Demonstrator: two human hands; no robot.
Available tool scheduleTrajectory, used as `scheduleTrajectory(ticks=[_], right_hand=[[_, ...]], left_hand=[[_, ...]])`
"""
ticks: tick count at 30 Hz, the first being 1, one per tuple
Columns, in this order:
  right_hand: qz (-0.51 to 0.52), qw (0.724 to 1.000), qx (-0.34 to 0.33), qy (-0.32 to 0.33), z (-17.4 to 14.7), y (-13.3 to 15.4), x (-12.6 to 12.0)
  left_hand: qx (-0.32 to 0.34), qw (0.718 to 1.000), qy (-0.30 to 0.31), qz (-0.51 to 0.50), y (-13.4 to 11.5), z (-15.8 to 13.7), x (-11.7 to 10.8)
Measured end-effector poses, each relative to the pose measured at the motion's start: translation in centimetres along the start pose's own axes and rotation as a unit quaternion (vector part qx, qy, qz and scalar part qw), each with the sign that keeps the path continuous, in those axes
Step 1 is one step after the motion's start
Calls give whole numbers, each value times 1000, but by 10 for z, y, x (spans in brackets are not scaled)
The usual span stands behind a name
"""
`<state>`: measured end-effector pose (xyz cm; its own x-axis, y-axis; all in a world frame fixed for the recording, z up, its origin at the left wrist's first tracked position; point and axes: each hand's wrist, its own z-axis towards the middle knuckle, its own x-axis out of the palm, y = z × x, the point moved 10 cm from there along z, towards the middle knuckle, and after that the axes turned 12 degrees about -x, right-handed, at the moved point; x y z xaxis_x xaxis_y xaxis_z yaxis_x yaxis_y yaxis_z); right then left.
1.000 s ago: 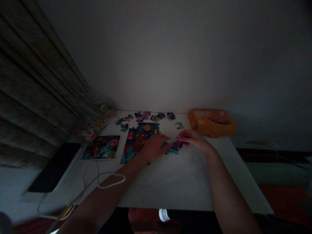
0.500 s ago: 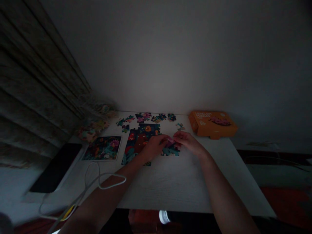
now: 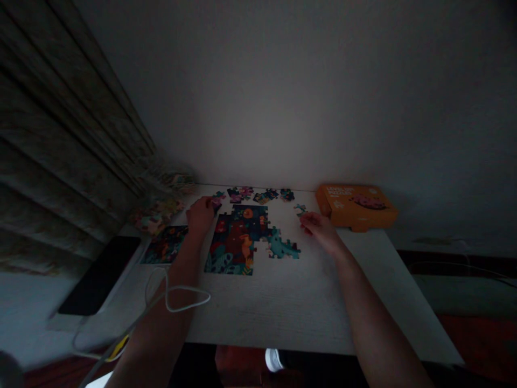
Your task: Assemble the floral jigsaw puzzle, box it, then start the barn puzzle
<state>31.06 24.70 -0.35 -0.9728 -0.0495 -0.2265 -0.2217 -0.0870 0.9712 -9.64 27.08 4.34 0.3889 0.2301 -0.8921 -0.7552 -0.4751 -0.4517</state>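
My left hand [image 3: 201, 214] is at the back left of the table, its fingers closed on a purple and dark puzzle piece [image 3: 217, 205]. Loose teal pieces lie right beside it. My right hand [image 3: 320, 230] hovers over the right side with fingers curled together; whether anything is in them is hidden. Just beyond its fingertips lies a pale teal puzzle piece [image 3: 299, 208]. Between the hands is the partly joined puzzle [image 3: 236, 237], showing a brown bear-like figure. A joined teal dinosaur section [image 3: 283, 247] adjoins its right side.
Joined clusters of pieces [image 3: 240, 194] line the back by the wall. An orange puzzle box [image 3: 357, 207] stands at right. A picture card [image 3: 163, 243], partly under my left arm, a black phone [image 3: 99, 277] and a looping white cable [image 3: 181, 310] are at left.
My hands have moved apart. The left went to the back left with the purple piece; the right shifted slightly right. The dinosaur section is now uncovered.
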Motion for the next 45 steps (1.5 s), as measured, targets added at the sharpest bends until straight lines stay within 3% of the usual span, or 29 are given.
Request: scheduleTrajectory(ticks=[3, 5, 8, 11, 18, 26, 34, 41, 45], right_hand=[[-14, 1000, -6, 0, 1, -1, 0], [-22, 1000, -8, 3, 2, -2, 0], [-30, 999, -12, 11, 2, -1, 1], [-31, 999, -13, 17, 2, -1, 1], [-44, 999, -21, 24, 2, -2, 1], [-49, 998, -16, 28, 1, 1, 2], [-48, 998, -26, 33, 2, 1, 3], [-49, 998, -24, 28, 1, 1, 1], [-52, 998, -23, 26, 2, -1, 0]], left_hand=[[-15, 998, -28, 46, 6, 3, 0], [45, 997, -35, 53, -11, -2, 7], [188, 979, 19, 74, -46, -21, 35], [235, 964, 71, 103, -56, -33, 58], [185, 978, 13, 100, -39, -19, 48], [145, 986, 45, 76, -29, -4, 51], [123, 991, -14, 53, -30, 5, 39], [96, 995, -4, 5, -27, 8, 36], [47, 999, -16, -12, -16, 11, 26]])
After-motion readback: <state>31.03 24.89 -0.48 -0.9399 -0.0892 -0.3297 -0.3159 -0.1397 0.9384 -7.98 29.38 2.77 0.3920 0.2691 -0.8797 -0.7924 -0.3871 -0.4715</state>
